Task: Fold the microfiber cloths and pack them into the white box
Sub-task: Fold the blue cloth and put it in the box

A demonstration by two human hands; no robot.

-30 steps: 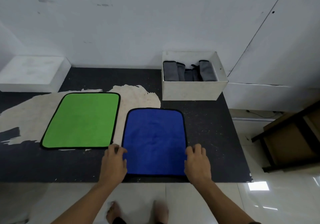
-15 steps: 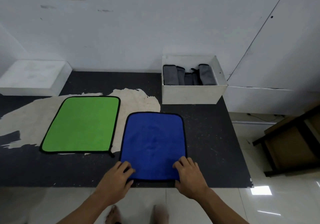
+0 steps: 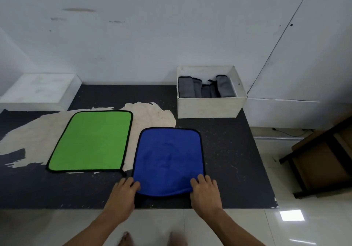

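Pinching the near corners of the blue cloth (image 3: 167,160) now, left hand (image 3: 122,194) and right hand (image 3: 205,192) each have a closed grip on it. Half a second ago they were just resting flat there; now the near edge bows up off the dark surface (image 3: 228,160), so the first fold looks underway. Green cloth (image 3: 91,141) waits left of the grip, white box (image 3: 209,106) sits beyond it, already holding grey folded cloths (image 3: 205,87).
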